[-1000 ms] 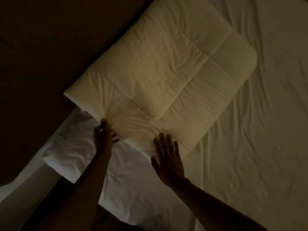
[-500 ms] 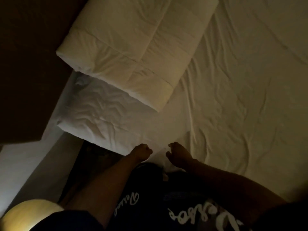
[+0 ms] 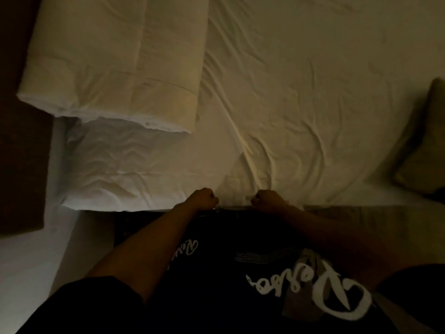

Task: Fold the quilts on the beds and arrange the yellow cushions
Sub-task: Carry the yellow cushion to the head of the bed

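Fingers of both hands, left (image 3: 203, 198) and right (image 3: 266, 200), are curled at the bed's near edge; whether they pinch the sheet (image 3: 301, 97) I cannot tell in this dim light. Beyond the left fingers lies the folded quilt (image 3: 115, 61); a cushion (image 3: 423, 143) sits far right. If tugging, pull evenly to flatten wrinkles.

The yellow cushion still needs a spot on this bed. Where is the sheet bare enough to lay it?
The widest bare sheet lies between the folded quilt on the left and the cushion at the right edge. The left side is crowded: the quilt overlaps the pillow. Both hands, left hand and right hand, sit at the near edge.
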`<state>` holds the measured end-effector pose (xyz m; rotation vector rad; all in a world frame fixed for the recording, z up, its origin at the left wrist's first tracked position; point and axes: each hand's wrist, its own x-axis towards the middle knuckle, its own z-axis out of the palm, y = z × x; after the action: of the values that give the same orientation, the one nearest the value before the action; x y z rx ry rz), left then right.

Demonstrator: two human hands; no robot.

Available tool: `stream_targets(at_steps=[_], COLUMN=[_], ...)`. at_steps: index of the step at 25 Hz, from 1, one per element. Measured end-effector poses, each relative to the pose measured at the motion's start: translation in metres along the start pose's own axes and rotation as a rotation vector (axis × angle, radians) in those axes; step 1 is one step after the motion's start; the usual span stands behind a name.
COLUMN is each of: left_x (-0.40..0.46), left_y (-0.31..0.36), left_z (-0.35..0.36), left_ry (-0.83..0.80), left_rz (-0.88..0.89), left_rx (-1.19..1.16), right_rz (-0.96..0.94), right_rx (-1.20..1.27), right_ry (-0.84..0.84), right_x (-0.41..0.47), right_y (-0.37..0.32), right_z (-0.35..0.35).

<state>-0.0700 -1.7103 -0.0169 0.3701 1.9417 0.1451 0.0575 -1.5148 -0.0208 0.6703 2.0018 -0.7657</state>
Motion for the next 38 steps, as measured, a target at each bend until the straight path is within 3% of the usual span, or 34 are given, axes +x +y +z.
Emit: stream_targets(at_steps=[8, 14, 19, 29, 38], left_x=[0.003, 0.005, 0.002, -0.010, 0.057], left_y=[0.062, 0.162, 0.262, 0.447, 0.595], left_z=[0.036, 0.065, 0.118, 0.222, 0.239], left_ry=[-0.131, -0.216, -0.240, -0.225, -0.265], left_rz=[0.149, 0.218, 0.200, 0.174, 0.124], left_rx=[0.139, 0.393, 0.576, 0.451, 0.295], right_rz=[0.135, 0.303, 0.290, 0.318, 0.378], right_rx=[0.321, 0.548, 0.634, 0.776, 0.839], right_ry=[0.108, 0.210, 0.239, 0.251, 0.372], right_x=[-0.061, -0.095, -0.117, -0.168, -0.152], right_y=[0.063, 0.143, 0.236, 0.445, 0.584], right_z=[0.056, 0.077, 0.085, 0.064, -0.050])
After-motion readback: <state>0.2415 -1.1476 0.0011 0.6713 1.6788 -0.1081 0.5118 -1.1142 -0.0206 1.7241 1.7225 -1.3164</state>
